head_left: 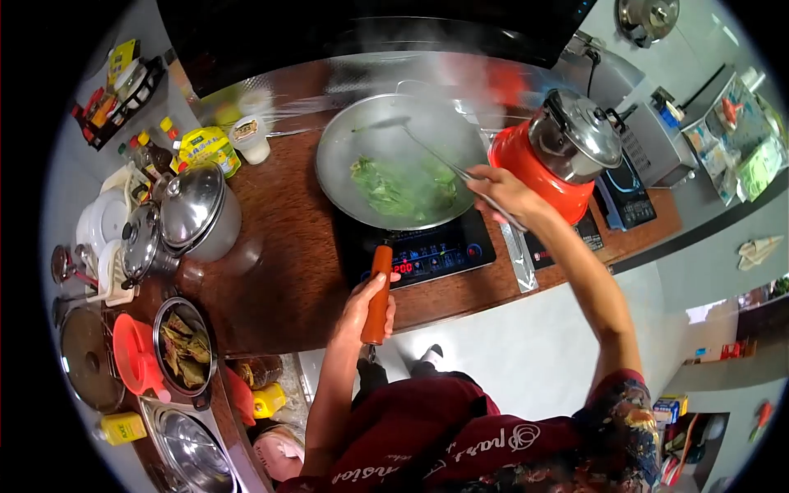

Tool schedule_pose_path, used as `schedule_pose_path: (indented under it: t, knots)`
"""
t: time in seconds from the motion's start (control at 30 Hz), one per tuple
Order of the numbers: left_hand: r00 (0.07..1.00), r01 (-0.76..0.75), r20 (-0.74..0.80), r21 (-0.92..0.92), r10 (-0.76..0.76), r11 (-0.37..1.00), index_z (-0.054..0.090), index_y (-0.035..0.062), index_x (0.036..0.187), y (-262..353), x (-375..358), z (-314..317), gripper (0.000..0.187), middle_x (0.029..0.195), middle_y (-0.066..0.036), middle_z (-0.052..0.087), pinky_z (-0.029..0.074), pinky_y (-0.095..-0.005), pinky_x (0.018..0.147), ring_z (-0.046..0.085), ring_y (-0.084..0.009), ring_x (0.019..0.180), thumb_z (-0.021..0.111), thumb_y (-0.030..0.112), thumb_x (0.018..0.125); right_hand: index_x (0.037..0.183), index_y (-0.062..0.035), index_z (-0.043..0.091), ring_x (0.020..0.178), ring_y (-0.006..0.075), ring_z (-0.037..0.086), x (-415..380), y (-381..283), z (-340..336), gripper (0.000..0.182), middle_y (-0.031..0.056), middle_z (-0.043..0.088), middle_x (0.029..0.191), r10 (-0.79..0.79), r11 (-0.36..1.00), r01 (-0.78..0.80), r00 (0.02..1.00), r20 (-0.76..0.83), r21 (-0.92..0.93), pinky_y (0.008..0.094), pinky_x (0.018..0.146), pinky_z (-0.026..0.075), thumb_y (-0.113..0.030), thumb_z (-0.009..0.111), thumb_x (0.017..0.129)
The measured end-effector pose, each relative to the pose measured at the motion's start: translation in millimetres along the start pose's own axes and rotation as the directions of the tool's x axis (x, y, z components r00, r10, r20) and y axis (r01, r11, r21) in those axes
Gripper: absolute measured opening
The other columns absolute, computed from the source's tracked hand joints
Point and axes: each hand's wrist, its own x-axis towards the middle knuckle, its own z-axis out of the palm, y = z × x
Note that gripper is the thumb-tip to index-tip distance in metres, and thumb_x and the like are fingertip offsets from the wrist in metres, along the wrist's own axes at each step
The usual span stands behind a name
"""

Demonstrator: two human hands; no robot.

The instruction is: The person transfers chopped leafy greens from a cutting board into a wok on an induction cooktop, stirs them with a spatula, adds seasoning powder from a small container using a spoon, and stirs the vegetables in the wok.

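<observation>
Our left hand grasps the wooden handle, likely to steady the wok of greens beyond it; our right hand grips the metal utensil well back from the heat

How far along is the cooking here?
Done: the greens are in the wok, and the cooktop display is lit.
In hand: left hand grips the handle; right hand holds a utensil over the steaming wok.
Left, probably: finishing and dishing up, as the greens remain unserved.
</observation>
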Motion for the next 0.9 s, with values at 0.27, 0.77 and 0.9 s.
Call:
schedule_pose_path:
  t: [0.27,0.77,0.9]
  knots:
    - [1.000,0.001,0.001,0.010,-0.001,1.000,0.044,0.0002,0.122,2,0,-4,0.054,0.053,-0.006,0.046,0.039,-0.0273,0.033,0.043,-0.0146,0.034,0.046,0.045,0.091,0.125,0.0015,0.041,0.035,0.0128,0.042,31,15,66,0.040,0.0075,0.048,0.065,-0.006,1.000,0.006,0.994,0.106,-0.008,0.0281,0.029,0.037,-0.024,0.044,0.095]
    - [1.000,0.028,0.001,0.012,-0.028,1.000,0.044,0.0024,0.123,8,-2,-5,0.053,0.053,-0.004,0.045,0.038,-0.0269,0.033,0.042,-0.0130,0.034,0.045,0.045,0.091,0.115,-0.0085,0.056,0.075,0.0327,0.061,-114,-1,-45,0.027,0.0167,0.062,0.083,-0.352,0.508,0.316,0.925,0.142,-0.801,0.0412,0.067,0.046,-0.015,0.052,0.089]
    - [1.000,0.026,0.004,0.017,-0.026,1.000,0.044,0.0020,0.123,6,-2,-4,0.052,0.052,-0.004,0.045,0.038,-0.0270,0.033,0.042,-0.0133,0.034,0.044,0.043,0.092,0.112,-0.0120,0.058,0.083,0.0370,0.061,-39,17,-20,0.026,0.0196,0.063,0.088,-0.235,0.459,0.099,0.972,-0.013,-0.883,0.0465,0.072,0.047,-0.021,0.049,0.089]
